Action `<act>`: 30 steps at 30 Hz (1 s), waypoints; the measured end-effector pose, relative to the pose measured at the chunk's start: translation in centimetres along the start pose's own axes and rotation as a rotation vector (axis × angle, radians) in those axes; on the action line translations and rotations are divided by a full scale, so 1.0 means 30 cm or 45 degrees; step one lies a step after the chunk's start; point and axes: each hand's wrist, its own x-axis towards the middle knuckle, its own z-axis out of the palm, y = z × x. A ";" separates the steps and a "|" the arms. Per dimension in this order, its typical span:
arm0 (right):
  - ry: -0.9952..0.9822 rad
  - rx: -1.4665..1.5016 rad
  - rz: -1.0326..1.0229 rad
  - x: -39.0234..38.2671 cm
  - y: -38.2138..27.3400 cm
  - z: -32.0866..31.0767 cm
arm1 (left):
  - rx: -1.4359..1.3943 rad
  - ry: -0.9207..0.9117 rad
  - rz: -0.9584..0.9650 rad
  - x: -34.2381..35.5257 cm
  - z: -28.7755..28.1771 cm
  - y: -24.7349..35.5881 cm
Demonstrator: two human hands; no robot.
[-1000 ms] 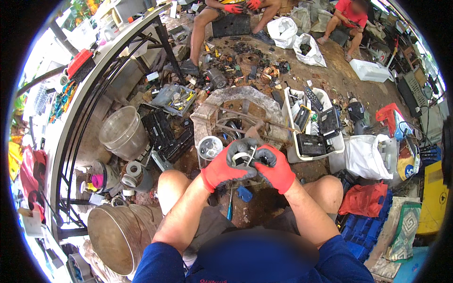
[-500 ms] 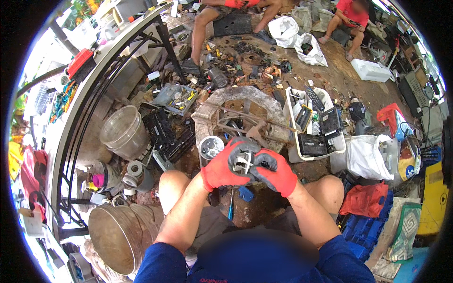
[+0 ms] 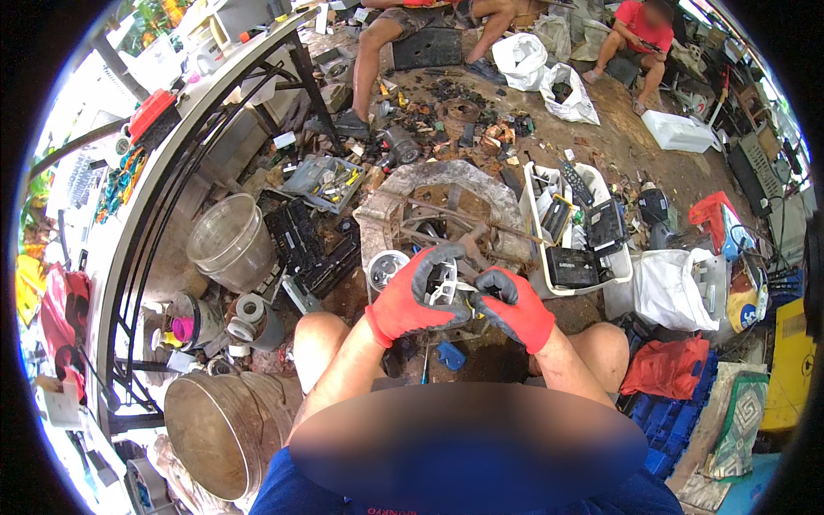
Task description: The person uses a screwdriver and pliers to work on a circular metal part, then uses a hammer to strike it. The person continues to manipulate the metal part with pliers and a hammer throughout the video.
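Note:
Both my hands wear red gloves with dark grey palms and fingertips. In my left hand (image 3: 410,296) is a white, hollow plastic part (image 3: 444,283), gripped with thumb and fingers curved round it. Close on its right, my right hand (image 3: 520,309) is closed with its fingers curled and the tips at the part's edge. What those fingers pinch is too small to make out. Just beyond my left hand stands a round lamp head (image 3: 388,269) with a silvery face. Below the hands lie a blue-handled screwdriver (image 3: 425,369) and a blue plastic piece (image 3: 450,355).
A heavy angular frame (image 3: 399,184) with metal rods lies ahead. To its right sits a white crate (image 3: 620,279) of electronics; on the left are a clear bucket (image 3: 225,245) and a long table (image 3: 184,129). Two people sit at the far side, among scrap and white sacks (image 3: 568,99).
My right hand has drawn slightly to the right, away from the left hand, uncovering more of the white part. The left hand keeps its hold. The whole view has shifted a little.

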 end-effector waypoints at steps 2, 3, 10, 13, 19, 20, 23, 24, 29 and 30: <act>0.006 0.053 0.033 0.000 0.001 0.008 | -0.163 0.088 0.002 0.004 0.017 -0.034; 0.005 0.158 0.076 -0.002 0.005 0.009 | -0.163 0.128 -0.020 0.010 0.015 -0.045; -0.026 0.429 0.196 -0.007 0.008 -0.008 | -0.691 0.160 -0.073 0.011 0.046 -0.012; -0.039 0.207 -0.086 -0.001 0.019 0.027 | -1.003 0.139 -0.120 0.010 0.061 -0.002; 0.094 -0.082 -0.132 0.016 0.106 0.072 | -1.276 0.270 -0.220 0.026 0.066 -0.033; 0.142 -0.207 -0.166 0.019 0.104 0.087 | -1.302 0.268 -0.222 0.026 0.062 -0.039; 0.300 -0.484 -0.194 0.007 0.082 0.121 | -1.356 0.431 -0.279 0.027 0.065 -0.068; 0.322 -0.531 -0.190 0.004 0.070 0.134 | -1.367 0.436 -0.269 0.027 0.067 -0.074; 0.345 -0.583 -0.173 0.006 0.074 0.134 | -1.486 0.364 -0.201 0.014 0.099 -0.089; 0.327 -0.539 -0.207 0.014 0.079 0.119 | -1.459 0.352 -0.205 0.013 0.102 -0.088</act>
